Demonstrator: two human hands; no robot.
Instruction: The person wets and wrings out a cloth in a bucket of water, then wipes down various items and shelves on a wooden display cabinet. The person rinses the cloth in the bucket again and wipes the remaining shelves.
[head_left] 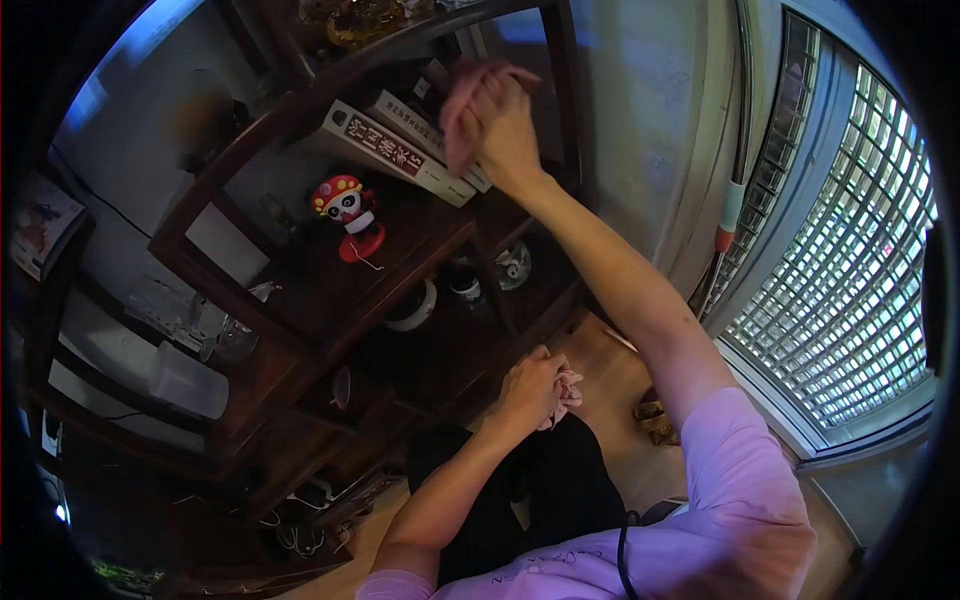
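Nearest the camera is the lilac shirt [600,562], below and to the right of the panda figurine [348,207]. The pink cloth [460,118] is up and to the right of the figurine, in the right hand [506,132]; it lies under the curled fingers, which press into it, and its folds stick out past them. Down and to the right of the figurine, above the dark trousers [560,470], the left hand [528,390] has its fingers bunched round a paler cloth [568,392] that spills out beside them.

Leaning books [390,148] stand between the figurine and the right hand; the pink cloth overlaps them in view, though whether it touches them I cannot tell. The shelf's front edge [360,312] slants by just below the figurine, with a white bowl [410,312] and a glass jar [513,268] beneath. Well right of the figurine, a wooden upright [561,80] stands close past the pink cloth. Farther right, the lattice window [850,280] bounds the room the right arm has.
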